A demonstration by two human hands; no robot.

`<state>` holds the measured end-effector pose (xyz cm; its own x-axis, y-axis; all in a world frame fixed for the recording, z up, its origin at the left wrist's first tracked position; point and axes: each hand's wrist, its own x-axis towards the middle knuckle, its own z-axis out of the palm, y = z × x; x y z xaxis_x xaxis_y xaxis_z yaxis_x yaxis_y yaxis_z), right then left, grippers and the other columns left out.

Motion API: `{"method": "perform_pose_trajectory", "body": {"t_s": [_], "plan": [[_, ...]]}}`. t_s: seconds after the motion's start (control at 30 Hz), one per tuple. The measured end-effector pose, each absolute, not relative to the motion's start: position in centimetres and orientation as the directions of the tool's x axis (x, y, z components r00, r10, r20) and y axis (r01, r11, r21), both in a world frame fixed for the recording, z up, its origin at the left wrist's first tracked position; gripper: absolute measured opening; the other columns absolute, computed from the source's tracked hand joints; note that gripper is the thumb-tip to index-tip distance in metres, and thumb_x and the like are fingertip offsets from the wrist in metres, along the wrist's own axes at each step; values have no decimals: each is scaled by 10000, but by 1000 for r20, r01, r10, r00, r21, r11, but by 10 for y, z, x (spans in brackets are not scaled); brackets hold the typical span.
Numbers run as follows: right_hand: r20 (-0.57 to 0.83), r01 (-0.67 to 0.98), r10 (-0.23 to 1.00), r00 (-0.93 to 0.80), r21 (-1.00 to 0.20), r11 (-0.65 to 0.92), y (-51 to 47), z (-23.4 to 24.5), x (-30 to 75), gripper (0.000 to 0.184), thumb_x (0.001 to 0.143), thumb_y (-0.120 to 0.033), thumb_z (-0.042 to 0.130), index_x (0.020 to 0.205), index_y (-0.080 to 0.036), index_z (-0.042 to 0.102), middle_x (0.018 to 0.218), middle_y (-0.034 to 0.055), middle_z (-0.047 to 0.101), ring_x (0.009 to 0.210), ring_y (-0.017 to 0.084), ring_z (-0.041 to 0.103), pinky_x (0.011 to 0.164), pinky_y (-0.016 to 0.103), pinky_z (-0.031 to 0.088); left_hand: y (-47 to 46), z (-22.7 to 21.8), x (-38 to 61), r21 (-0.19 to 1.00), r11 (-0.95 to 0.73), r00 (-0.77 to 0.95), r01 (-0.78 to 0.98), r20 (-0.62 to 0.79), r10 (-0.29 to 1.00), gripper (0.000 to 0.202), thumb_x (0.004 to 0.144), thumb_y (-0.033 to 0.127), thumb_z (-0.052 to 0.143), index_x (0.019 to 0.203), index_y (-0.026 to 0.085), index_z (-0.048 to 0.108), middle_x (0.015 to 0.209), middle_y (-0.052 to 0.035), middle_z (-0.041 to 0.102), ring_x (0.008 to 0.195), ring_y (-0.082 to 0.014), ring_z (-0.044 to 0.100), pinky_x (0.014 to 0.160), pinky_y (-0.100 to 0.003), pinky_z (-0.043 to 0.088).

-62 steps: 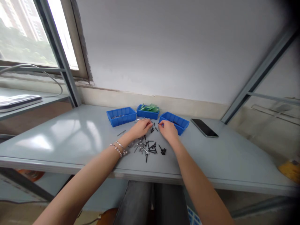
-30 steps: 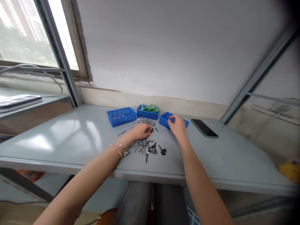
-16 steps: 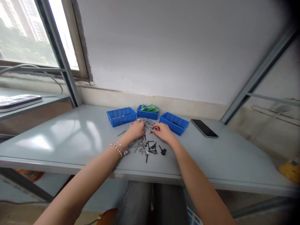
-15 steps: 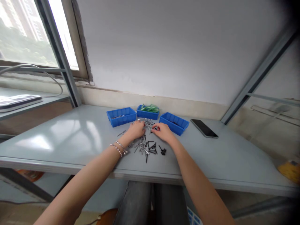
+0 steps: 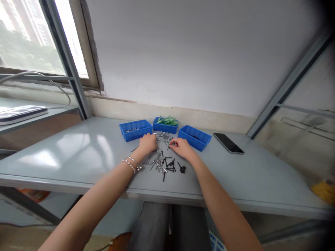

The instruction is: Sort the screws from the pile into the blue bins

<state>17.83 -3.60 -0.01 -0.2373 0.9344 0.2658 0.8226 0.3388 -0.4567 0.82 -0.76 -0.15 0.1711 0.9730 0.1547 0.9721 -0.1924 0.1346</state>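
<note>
A loose pile of silver and black screws (image 5: 163,161) lies on the grey table (image 5: 78,153). My left hand (image 5: 147,142) rests at the pile's left side with its fingers curled, close to the left blue bin (image 5: 135,130). My right hand (image 5: 181,146) is at the pile's far edge, fingertips pinched on a small screw. Behind the pile stand a middle blue bin (image 5: 165,124) with green pieces and a right blue bin (image 5: 194,137). Bracelets circle my left wrist.
A black phone (image 5: 228,142) lies flat to the right of the bins. A window and a slanted metal post stand at the left, with a shelf holding a flat white device (image 5: 21,113). Another slanted post rises at the right. My legs show under the table edge.
My right hand went to the right bin, then came back to the pile and pinched there. My left hand has slid left, away from the pile's middle toward the left bin.
</note>
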Motion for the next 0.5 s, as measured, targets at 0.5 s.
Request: {"method": "perform_pose_trajectory", "body": {"t_s": [0.5], "plan": [[243,823,938,-247,-458,335,-37,0,178,130,734,-215,541,797,-168,644,662,19,574,645,122,499,604,221,349,6,1,0,163,-430,425,888,66,903,335,698,420,550,918,171,595,871,-83,599,921,-225,533,788,-291,425]]}}
